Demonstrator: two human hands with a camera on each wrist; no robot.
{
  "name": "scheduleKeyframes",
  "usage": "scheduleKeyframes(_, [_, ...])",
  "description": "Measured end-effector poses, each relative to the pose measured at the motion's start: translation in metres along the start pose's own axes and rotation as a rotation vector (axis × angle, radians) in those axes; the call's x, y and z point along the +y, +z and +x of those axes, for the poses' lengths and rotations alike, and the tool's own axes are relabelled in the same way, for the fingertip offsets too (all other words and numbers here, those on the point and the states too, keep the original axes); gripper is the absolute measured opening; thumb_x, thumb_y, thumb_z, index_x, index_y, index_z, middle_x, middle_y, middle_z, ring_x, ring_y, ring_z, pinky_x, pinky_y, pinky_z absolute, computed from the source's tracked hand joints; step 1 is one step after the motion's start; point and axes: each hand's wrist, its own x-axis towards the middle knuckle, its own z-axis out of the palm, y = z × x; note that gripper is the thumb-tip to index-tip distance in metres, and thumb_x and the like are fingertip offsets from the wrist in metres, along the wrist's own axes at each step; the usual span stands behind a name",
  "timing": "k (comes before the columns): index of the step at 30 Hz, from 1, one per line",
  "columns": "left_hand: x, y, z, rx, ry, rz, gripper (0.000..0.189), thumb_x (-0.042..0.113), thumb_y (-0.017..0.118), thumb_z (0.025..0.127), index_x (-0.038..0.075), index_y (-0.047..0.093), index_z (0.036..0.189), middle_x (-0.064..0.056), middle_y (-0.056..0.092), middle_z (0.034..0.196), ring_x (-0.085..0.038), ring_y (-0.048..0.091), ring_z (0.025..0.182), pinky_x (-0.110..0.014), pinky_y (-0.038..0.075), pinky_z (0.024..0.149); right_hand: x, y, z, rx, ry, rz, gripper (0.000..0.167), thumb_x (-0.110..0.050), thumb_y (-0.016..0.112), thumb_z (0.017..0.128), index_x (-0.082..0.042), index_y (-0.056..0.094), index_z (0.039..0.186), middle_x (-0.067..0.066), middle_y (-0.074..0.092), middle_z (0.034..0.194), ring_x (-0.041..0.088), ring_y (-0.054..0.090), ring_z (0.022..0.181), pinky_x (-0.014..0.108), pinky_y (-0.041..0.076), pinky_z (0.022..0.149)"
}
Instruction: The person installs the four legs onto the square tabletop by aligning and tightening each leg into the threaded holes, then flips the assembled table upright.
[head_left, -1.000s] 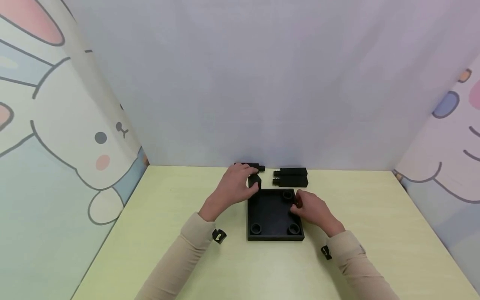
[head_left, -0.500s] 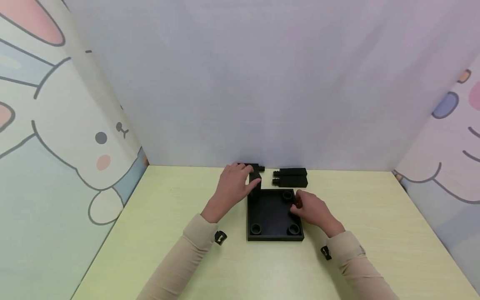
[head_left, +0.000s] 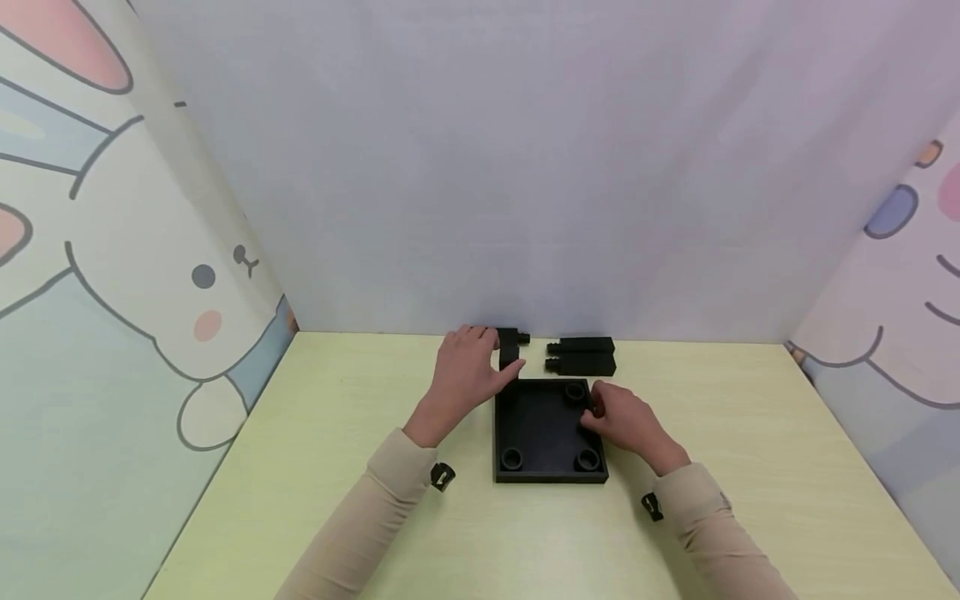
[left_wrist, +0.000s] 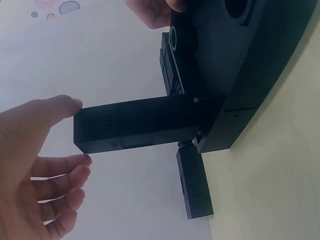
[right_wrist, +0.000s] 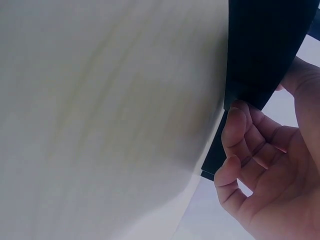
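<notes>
A shallow black square panel (head_left: 547,425) with a raised rim lies on the table, a round socket visible in three of its corners. At its far left corner stands a black square leg (left_wrist: 137,124), its lower end at the panel. My left hand (head_left: 463,367) pinches the leg's free end between thumb and fingertips, seen closely in the left wrist view. My right hand (head_left: 626,418) grips the panel's right rim, thumb on the inner side and fingers at the outside, as the right wrist view also shows. The leg hides the fourth corner.
Two more black legs (head_left: 581,364) with threaded pegs lie side by side behind the panel. Another leg (head_left: 513,336) lies at the back, partly behind my left hand. A pale curtain (head_left: 525,167) rises along the table's far edge.
The leg has turned about its length, so its faces show at a different angle. My left hand has shifted slightly with it; my right hand has stayed on the rim.
</notes>
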Motion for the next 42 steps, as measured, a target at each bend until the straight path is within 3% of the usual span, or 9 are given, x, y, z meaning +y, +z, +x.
scheduleKeyframes(4, [-0.0002, -0.0014, 0.0006, -0.009, -0.004, -0.048, 0.037, 0.05, 0.069, 0.093, 0.013, 0.069, 0.092, -0.001, 0.069, 0.086, -0.022, 0.062, 0.082, -0.036, 0.05, 0.074, 0.0006, -0.0002, 0.0007, 0.001, 0.001, -0.003, 0.017, -0.023, 0.067, 0.09, -0.011, 0.054, 0.089, 0.001, 0.056, 0.075, 0.013, 0.046, 0.059, 0.029, 0.035, 0.054])
scheduleKeyframes(10, [-0.002, -0.0027, 0.001, -0.077, 0.019, -0.088, 0.031, 0.04, 0.066, 0.096, 0.013, 0.073, 0.108, -0.004, 0.073, 0.103, -0.025, 0.065, 0.094, -0.04, 0.051, 0.081, 0.0022, -0.0002, 0.0025, 0.005, -0.001, 0.001, 0.018, -0.024, 0.067, 0.09, -0.011, 0.054, 0.089, 0.001, 0.055, 0.075, 0.014, 0.047, 0.059, 0.03, 0.035, 0.054])
scheduleKeyframes(18, [-0.0031, -0.0024, -0.0003, -0.125, 0.076, -0.115, 0.029, 0.029, 0.063, 0.098, 0.016, 0.072, 0.123, -0.004, 0.071, 0.103, -0.026, 0.063, 0.09, -0.04, 0.049, 0.078, 0.0027, 0.0003, 0.0028, -0.009, 0.016, -0.003, 0.018, -0.023, 0.066, 0.09, -0.011, 0.053, 0.086, 0.002, 0.054, 0.072, 0.014, 0.046, 0.058, 0.03, 0.035, 0.053])
scheduleKeyframes(24, [-0.0023, -0.0025, -0.0006, -0.139, 0.067, -0.128, 0.039, 0.016, 0.061, 0.092, 0.014, 0.067, 0.131, -0.007, 0.072, 0.112, -0.028, 0.063, 0.096, -0.039, 0.047, 0.077, 0.0021, 0.0015, 0.0033, -0.002, 0.027, -0.037, 0.018, -0.024, 0.065, 0.091, -0.01, 0.055, 0.086, 0.002, 0.054, 0.069, 0.014, 0.047, 0.056, 0.029, 0.035, 0.053])
scheduleKeyframes(29, [0.0002, -0.0021, -0.0002, -0.148, 0.015, -0.132, 0.043, 0.022, 0.058, 0.085, 0.013, 0.067, 0.127, -0.006, 0.071, 0.116, -0.027, 0.062, 0.099, -0.039, 0.045, 0.079, 0.002, 0.0013, 0.0035, 0.002, 0.024, -0.046, 0.018, -0.024, 0.065, 0.091, -0.01, 0.055, 0.085, 0.002, 0.054, 0.068, 0.014, 0.046, 0.055, 0.029, 0.035, 0.052])
scheduleKeyframes(33, [0.002, -0.001, 0.0017, -0.146, -0.024, -0.119, 0.039, 0.037, 0.06, 0.092, 0.012, 0.068, 0.121, -0.007, 0.071, 0.117, -0.028, 0.063, 0.105, -0.043, 0.049, 0.086, 0.001, 0.0006, 0.0046, 0.01, 0.015, -0.039, 0.018, -0.023, 0.065, 0.09, -0.01, 0.054, 0.085, 0.002, 0.053, 0.067, 0.014, 0.046, 0.055, 0.029, 0.035, 0.052])
scheduleKeyframes(37, [0.0039, 0.0006, 0.0022, -0.137, -0.067, -0.1, 0.048, 0.053, 0.063, 0.095, 0.01, 0.07, 0.116, -0.006, 0.071, 0.113, -0.027, 0.064, 0.107, -0.044, 0.05, 0.092, 0.0001, -0.0003, 0.004, 0.014, 0.013, -0.034, 0.017, -0.023, 0.064, 0.09, -0.01, 0.054, 0.084, 0.002, 0.053, 0.067, 0.014, 0.046, 0.055, 0.029, 0.034, 0.052])
scheduleKeyframes(42, [0.004, -0.0005, 0.002, -0.114, -0.071, -0.118, 0.042, 0.048, 0.065, 0.097, 0.01, 0.072, 0.113, -0.007, 0.074, 0.111, -0.027, 0.066, 0.106, -0.045, 0.051, 0.091, 0.0005, 0.0, 0.0044, 0.007, 0.028, -0.036, 0.017, -0.023, 0.064, 0.09, -0.011, 0.054, 0.083, 0.002, 0.053, 0.067, 0.015, 0.046, 0.056, 0.029, 0.034, 0.052])
